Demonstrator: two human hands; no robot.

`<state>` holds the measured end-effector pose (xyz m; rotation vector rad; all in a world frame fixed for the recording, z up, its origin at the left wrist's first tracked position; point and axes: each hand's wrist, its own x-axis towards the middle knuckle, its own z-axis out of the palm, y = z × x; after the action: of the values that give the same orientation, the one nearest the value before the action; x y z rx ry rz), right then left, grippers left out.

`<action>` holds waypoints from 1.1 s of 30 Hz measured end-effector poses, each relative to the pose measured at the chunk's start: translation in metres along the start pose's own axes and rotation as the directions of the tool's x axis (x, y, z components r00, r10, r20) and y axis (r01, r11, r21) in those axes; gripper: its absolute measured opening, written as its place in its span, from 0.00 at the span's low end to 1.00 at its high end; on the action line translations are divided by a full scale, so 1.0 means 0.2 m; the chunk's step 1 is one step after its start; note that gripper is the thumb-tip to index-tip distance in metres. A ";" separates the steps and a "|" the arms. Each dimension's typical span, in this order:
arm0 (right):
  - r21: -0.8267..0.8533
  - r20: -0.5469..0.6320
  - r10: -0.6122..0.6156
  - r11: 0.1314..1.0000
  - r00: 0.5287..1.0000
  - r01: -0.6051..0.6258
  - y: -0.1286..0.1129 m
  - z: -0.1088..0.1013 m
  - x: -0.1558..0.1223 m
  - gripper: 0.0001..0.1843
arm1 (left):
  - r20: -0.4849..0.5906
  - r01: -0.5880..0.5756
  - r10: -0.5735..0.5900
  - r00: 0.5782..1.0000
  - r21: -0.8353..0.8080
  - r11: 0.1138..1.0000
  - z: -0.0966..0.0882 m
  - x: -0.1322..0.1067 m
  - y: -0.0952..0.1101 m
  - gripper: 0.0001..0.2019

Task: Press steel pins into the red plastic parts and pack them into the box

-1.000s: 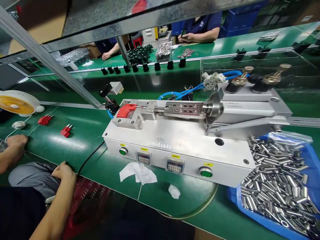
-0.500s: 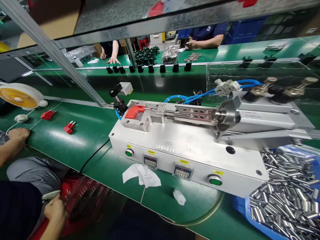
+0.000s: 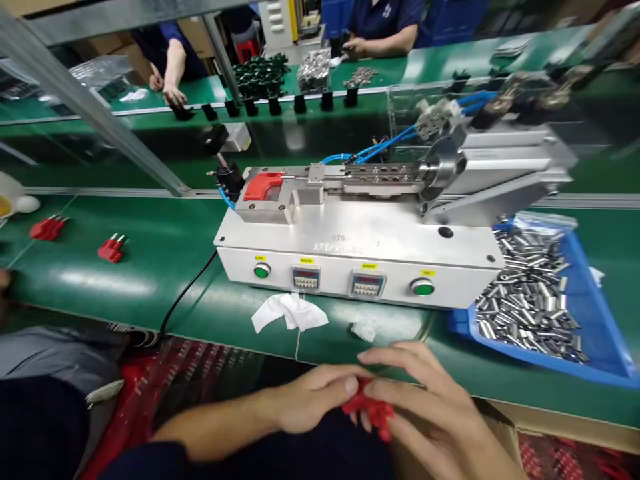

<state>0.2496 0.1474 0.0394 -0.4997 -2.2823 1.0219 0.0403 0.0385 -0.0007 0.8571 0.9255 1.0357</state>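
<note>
Pinching one red plastic part [image 3: 371, 408] between left hand [image 3: 310, 398] and right hand [image 3: 433, 408], low by the bench edge. One red piece [image 3: 263, 185] in the press [image 3: 360, 247], two red plugs [image 3: 113, 248] on the belt [image 3: 165, 257]. One blue tray [image 3: 600, 337] heaped with metal tubes [image 3: 530, 300].

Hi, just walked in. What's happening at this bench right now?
A person at a green conveyor belt holds a small red plastic piece between the left hand and the right hand, close to the body. Ahead sits a silver machine with another red piece seated in its fixture. A blue tray of metal tubes lies to its right, loose red pieces lie on the belt at left, and other people work across it.
</note>
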 end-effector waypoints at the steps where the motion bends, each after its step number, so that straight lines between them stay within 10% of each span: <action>1: -0.018 0.057 -0.009 1.000 0.998 0.011 -0.03 0.00 0.02 0.08 | 0.021 0.042 -0.039 0.999 -0.141 0.989 0.06 0.02 -0.04 0.31; 6: -0.131 0.034 -0.015 0.991 0.999 0.019 0.02 0.05 0.05 0.25 | -0.167 0.049 -0.144 0.975 -0.473 0.880 0.03 -0.04 -0.17 0.22; 14: -0.326 -0.080 0.173 0.926 0.982 -0.190 0.31 0.14 0.04 0.17 | -0.509 -0.182 0.014 0.861 -0.283 0.942 -0.23 -0.08 -0.03 0.19; 26: 0.042 -0.052 0.335 0.942 0.941 -0.333 0.22 0.26 0.07 0.05 | -0.513 -0.203 0.100 0.852 -0.150 0.968 -0.20 -0.05 -0.02 0.14; 33: 0.083 -0.366 0.349 0.936 0.863 -0.343 0.10 0.18 0.01 0.09 | -0.502 -0.181 0.116 0.857 -0.084 0.980 -0.15 -0.03 0.00 0.17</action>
<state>0.2278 0.1412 0.0063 -1.0361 -1.8763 1.0044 0.0114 0.0378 -0.0112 0.5638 1.2188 1.4768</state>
